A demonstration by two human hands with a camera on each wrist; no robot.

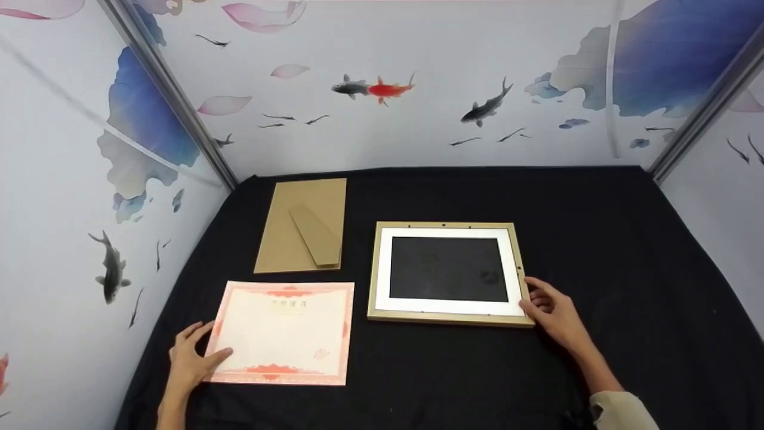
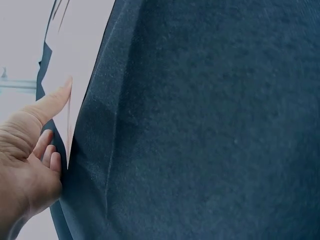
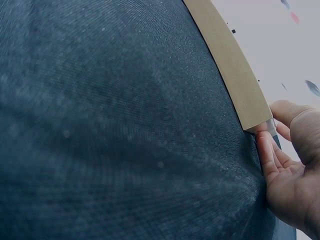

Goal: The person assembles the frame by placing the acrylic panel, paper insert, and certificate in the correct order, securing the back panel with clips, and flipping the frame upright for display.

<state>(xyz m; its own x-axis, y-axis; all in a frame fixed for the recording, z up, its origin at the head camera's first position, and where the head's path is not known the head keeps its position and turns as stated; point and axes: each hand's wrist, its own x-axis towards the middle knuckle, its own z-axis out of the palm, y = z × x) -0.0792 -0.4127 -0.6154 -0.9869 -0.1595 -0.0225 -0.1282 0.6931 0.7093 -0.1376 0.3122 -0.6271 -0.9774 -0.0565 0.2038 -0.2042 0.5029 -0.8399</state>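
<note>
A certificate [image 1: 286, 334] with a red ornamental border lies face up at the front left. My left hand [image 1: 190, 357] holds its left edge, thumb on the printed side and the other fingers at the edge; the left wrist view shows this thumb [image 2: 57, 99] over the paper. To the right lies a gold picture frame [image 1: 441, 321] with a white mat [image 1: 447, 306] around a dark opening. My right hand [image 1: 555, 313] grips the frame near its front right corner, thumb on top and fingers along the outer side, partly hidden behind it in the right wrist view.
A brown backing board [image 1: 280, 239] with a folded easel leg [image 1: 315, 239] lies behind the certificate. Black cloth [image 1: 609, 239] covers the table. White panels [image 1: 418, 36] printed with fish and petals stand at the back and both sides.
</note>
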